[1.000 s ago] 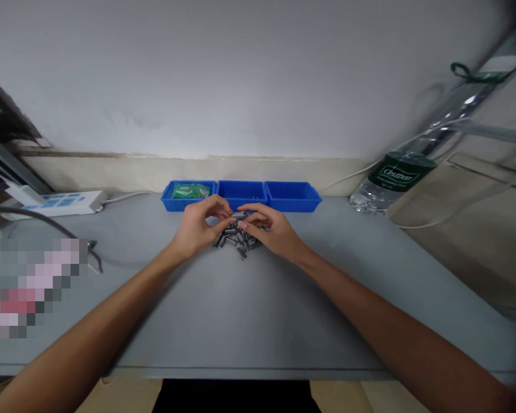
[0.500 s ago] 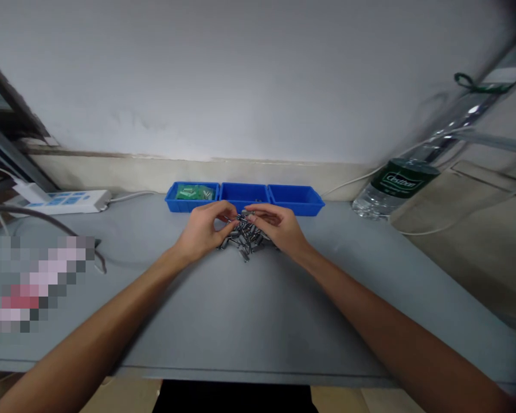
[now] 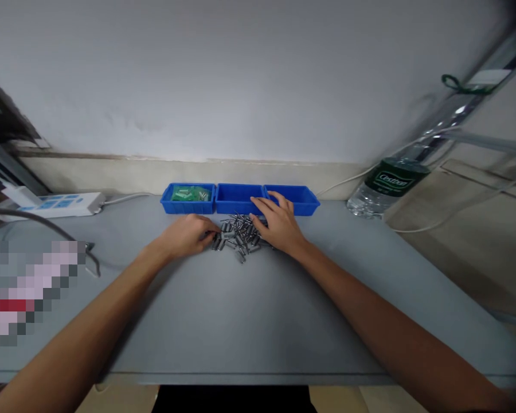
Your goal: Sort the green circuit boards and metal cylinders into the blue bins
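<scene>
A heap of small metal cylinders and pins (image 3: 243,232) lies on the grey table. At its left edge is my left hand (image 3: 188,234), fingertips pinched together; whatever is between them is too small to make out. My right hand (image 3: 280,225) is above the right side of the heap with its fingers apart, and I see nothing held in it. Its fingers reach in front of the blue middle bin (image 3: 238,205) and the blue right bin (image 3: 307,207). The blue left bin (image 3: 187,207) contains green-printed packets (image 3: 191,193).
A white power strip (image 3: 69,205) with a plug and cables sits at the left. A large water bottle (image 3: 389,183) leans at the right, near a thin white cable. Pixelated pink and red patches (image 3: 34,287) cover the left of the table. Behind the bins is a wall.
My left hand has shifted left and lower, away from my right hand. The fingers of my right hand have spread out from a pinch. More of the metal heap is visible.
</scene>
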A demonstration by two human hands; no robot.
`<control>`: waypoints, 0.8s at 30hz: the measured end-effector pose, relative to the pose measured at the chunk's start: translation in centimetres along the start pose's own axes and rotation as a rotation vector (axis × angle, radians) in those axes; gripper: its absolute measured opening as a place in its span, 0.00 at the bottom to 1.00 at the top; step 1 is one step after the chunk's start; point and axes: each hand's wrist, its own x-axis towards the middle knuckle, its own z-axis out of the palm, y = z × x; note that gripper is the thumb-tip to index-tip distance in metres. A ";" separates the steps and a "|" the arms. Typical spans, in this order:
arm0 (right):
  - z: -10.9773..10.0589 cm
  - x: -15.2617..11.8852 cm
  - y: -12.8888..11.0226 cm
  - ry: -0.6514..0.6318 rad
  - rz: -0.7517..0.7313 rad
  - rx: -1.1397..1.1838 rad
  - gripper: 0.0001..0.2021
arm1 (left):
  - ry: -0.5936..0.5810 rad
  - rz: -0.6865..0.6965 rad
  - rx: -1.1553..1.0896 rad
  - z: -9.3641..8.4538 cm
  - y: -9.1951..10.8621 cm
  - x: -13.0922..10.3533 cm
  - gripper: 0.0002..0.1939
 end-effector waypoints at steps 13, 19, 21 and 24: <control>-2.1 -0.5 -1.2 0.170 -0.109 0.140 0.16 | -0.023 -0.053 -0.091 -0.7 -1.6 -0.6 0.17; -2.5 -0.6 -2.0 0.155 -0.172 0.192 0.14 | -0.060 -0.078 -0.073 -1.3 -1.6 -0.8 0.17; -2.4 -0.7 -1.9 0.153 -0.184 0.196 0.14 | -0.071 -0.083 -0.070 -1.3 -1.6 -0.9 0.16; -2.3 -0.7 -1.8 0.146 -0.183 0.202 0.13 | -0.078 -0.092 -0.091 -1.1 -1.6 -0.9 0.14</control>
